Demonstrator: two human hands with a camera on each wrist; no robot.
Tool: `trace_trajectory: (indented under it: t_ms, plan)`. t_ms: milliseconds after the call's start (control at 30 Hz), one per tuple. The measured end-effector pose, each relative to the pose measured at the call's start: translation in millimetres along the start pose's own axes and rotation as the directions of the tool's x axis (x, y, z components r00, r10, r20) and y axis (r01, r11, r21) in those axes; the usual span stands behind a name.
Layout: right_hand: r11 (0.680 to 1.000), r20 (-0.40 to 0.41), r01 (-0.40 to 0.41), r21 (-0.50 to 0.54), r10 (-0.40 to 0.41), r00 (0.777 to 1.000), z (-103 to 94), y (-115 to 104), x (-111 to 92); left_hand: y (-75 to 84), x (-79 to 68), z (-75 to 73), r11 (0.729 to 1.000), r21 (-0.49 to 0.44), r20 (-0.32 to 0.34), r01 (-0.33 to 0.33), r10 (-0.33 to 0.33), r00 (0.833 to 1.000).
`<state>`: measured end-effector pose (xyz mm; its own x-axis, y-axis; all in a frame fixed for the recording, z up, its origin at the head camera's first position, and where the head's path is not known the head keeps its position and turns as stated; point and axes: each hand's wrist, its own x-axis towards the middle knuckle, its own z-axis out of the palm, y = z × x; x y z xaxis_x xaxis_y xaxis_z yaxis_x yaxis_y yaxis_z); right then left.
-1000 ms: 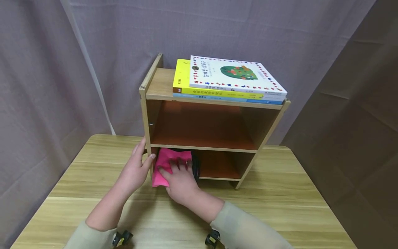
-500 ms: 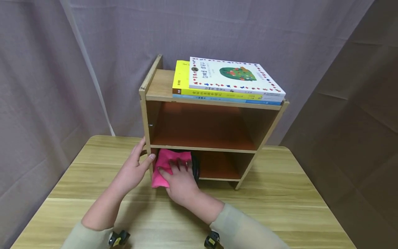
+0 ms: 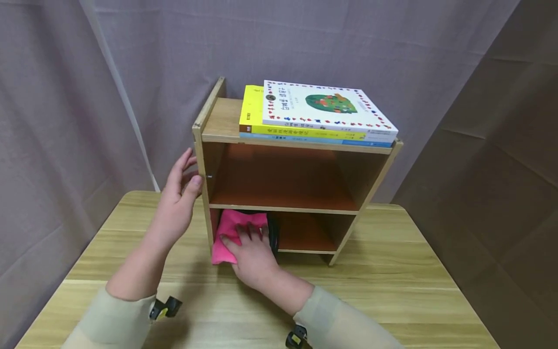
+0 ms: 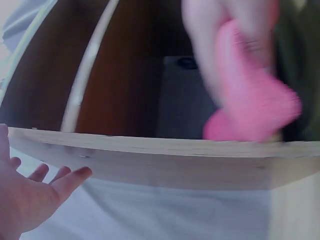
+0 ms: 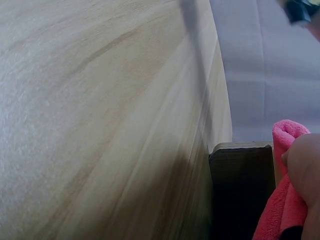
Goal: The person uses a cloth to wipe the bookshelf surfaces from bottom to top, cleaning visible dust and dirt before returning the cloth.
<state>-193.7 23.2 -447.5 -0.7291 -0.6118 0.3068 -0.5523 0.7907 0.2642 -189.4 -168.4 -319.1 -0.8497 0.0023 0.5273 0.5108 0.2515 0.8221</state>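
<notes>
A small wooden shelf [image 3: 284,208] stands on the table. In its lower left compartment my right hand [image 3: 255,257] holds a bright pink cloth [image 3: 228,222], fingers spread across it and thumb at its lower edge. A black rounded thing [image 3: 273,231] shows just behind the cloth; most of it is hidden. In the left wrist view the cloth [image 4: 252,107] hangs folded by the right hand, over the panel edge. My left hand [image 3: 172,211] is raised beside the left side panel, fingers extended, fingertips right at the panel's outer face.
Several books [image 3: 322,114] lie stacked on top of the shelf, a white one uppermost. The wooden table [image 3: 383,291] extends in front and to both sides. A grey curtain [image 3: 174,48] hangs behind, with a brown one [image 3: 492,160] at the right.
My left hand has moved up along the left side panel from its lower part, where thumb and fingers were at its edge. The right hand and the pink cloth stay almost in place.
</notes>
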Motion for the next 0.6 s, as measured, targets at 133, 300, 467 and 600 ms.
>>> trace_trajectory:
  t_ms: [133, 300, 467, 600]
  plan:
    - [1.0, -0.017, 0.002, -0.009, -0.002, 1.0, -0.6, -1, -1, 24.4, 18.6, -4.2, 0.998, 0.019, -0.006, -0.053, 0.053, 0.999]
    - [1.0, -0.036, 0.002, -0.006, -0.002, 0.999, -0.8, -2, -2, 46.2, 34.5, -5.3, 0.995, 0.048, 0.002, -0.086, 0.086, 0.996]
    - [1.0, -0.036, 0.003, -0.003, -0.003, 0.999, -0.6, -1, -2, 55.7, 44.6, -4.9, 0.993, 0.07, 0.006, -0.099, 0.099, 0.995]
    - [1.0, -0.029, -0.002, -0.002, 0.002, 1.0, -1.4, -1, -2, 58.2, 49.2, -5.2, 0.99, 0.109, 0.003, -0.095, 0.095, 0.995]
